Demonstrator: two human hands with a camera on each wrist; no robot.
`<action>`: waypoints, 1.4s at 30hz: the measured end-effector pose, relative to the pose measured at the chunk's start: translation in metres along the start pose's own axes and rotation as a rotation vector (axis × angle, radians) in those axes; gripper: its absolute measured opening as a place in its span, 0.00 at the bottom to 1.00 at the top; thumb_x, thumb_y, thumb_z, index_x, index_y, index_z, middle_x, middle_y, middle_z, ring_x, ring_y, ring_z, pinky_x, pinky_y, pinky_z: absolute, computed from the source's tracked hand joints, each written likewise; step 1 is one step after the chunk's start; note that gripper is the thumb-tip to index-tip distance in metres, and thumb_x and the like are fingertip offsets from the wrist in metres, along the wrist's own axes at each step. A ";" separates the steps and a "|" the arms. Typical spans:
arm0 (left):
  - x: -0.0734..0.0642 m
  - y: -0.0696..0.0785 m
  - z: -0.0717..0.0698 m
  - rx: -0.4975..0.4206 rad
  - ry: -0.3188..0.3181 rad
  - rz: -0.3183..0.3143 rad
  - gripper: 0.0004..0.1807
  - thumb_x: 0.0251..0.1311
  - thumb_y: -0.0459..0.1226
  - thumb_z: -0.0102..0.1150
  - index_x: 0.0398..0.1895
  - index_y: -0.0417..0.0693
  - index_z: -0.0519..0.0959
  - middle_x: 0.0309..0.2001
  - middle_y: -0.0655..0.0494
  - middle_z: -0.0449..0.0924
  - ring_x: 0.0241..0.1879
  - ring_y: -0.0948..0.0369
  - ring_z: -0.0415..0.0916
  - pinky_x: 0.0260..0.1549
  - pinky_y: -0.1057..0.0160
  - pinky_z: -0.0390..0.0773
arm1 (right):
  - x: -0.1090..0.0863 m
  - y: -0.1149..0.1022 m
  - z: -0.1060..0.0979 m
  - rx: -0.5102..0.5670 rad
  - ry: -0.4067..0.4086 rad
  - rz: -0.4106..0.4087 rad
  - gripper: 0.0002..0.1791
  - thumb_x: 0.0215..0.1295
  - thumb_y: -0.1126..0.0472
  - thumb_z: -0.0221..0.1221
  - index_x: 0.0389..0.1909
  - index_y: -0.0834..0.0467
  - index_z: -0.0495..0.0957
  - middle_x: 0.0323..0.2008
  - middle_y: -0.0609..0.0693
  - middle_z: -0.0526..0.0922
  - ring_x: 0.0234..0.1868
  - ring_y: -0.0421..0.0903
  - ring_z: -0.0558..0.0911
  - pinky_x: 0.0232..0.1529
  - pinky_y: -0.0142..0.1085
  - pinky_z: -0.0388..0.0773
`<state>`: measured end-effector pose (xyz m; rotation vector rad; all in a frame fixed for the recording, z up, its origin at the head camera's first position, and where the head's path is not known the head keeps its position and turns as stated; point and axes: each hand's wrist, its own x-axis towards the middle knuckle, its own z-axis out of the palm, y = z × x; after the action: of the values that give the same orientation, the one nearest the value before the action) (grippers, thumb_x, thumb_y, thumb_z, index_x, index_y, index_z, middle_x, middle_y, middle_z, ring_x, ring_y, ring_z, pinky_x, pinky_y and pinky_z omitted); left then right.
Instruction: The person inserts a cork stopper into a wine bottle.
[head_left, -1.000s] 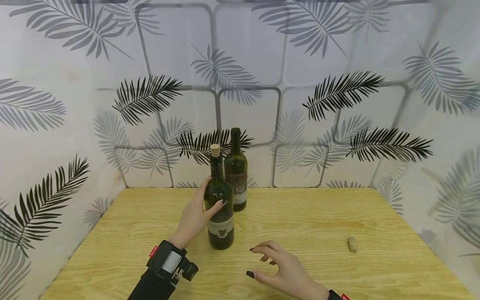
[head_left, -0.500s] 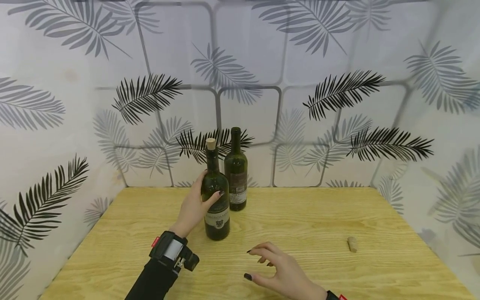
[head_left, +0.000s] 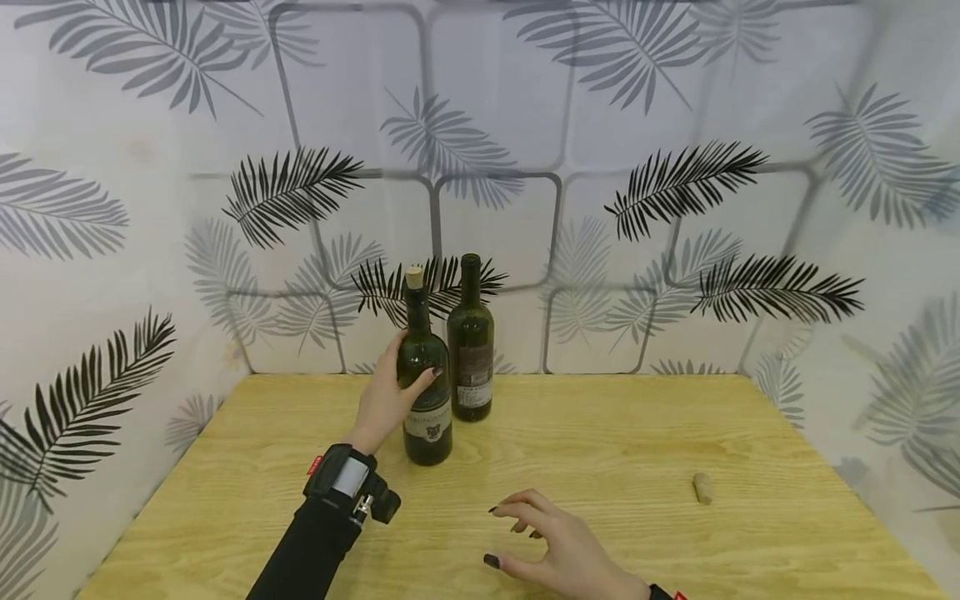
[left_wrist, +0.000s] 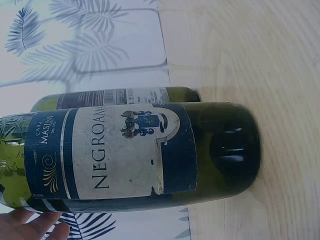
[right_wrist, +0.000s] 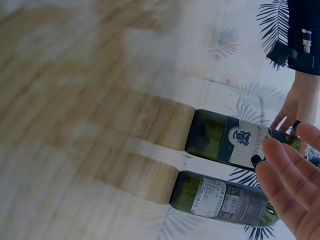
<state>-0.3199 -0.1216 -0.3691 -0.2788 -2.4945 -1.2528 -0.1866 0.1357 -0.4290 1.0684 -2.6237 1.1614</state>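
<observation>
My left hand [head_left: 383, 403] grips a dark green wine bottle [head_left: 428, 433] round its upper body, the thumb across the front. A cork [head_left: 415, 278] sits in the neck of this bottle, which stands upright or nearly so. Its pale label [left_wrist: 115, 150] shows large in the left wrist view, with a few fingertips [left_wrist: 35, 227] at the lower left. Just behind and to the right stands a second green wine bottle [head_left: 472, 367], with no cork in its mouth. My right hand [head_left: 562, 542] hovers near the table's front, fingers loosely bent, holding nothing.
A loose cork [head_left: 702, 488] lies on the right side of the wooden table [head_left: 600, 442]. A wall covering with a leaf pattern [head_left: 495, 108] rises behind the table and at both sides.
My left hand has carried the corked bottle back and slightly left, beside the second bottle. The right hand has shifted only a little left and down.
</observation>
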 end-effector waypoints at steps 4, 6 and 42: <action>0.008 -0.002 0.000 0.006 0.016 -0.010 0.42 0.63 0.49 0.56 0.74 0.49 0.48 0.68 0.40 0.55 0.64 0.43 0.60 0.56 0.40 0.65 | 0.000 0.001 0.000 -0.008 0.008 -0.017 0.19 0.63 0.50 0.60 0.54 0.51 0.76 0.49 0.47 0.75 0.38 0.41 0.79 0.34 0.34 0.78; 0.012 -0.005 -0.001 0.016 0.025 -0.018 0.42 0.63 0.50 0.56 0.73 0.50 0.48 0.67 0.39 0.56 0.63 0.42 0.61 0.55 0.40 0.66 | 0.000 0.001 0.000 -0.012 0.008 -0.020 0.20 0.63 0.50 0.60 0.54 0.51 0.76 0.49 0.47 0.75 0.38 0.41 0.80 0.34 0.34 0.78; -0.033 0.026 -0.004 -0.002 0.058 0.148 0.42 0.64 0.40 0.56 0.73 0.37 0.43 0.71 0.34 0.44 0.69 0.39 0.45 0.62 0.38 0.54 | -0.001 0.000 0.000 0.013 -0.017 0.073 0.20 0.63 0.49 0.59 0.54 0.52 0.76 0.51 0.48 0.74 0.39 0.43 0.79 0.33 0.35 0.77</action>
<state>-0.2798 -0.1103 -0.3598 -0.4140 -2.3766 -1.1869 -0.1859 0.1369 -0.4294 0.9976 -2.6929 1.1903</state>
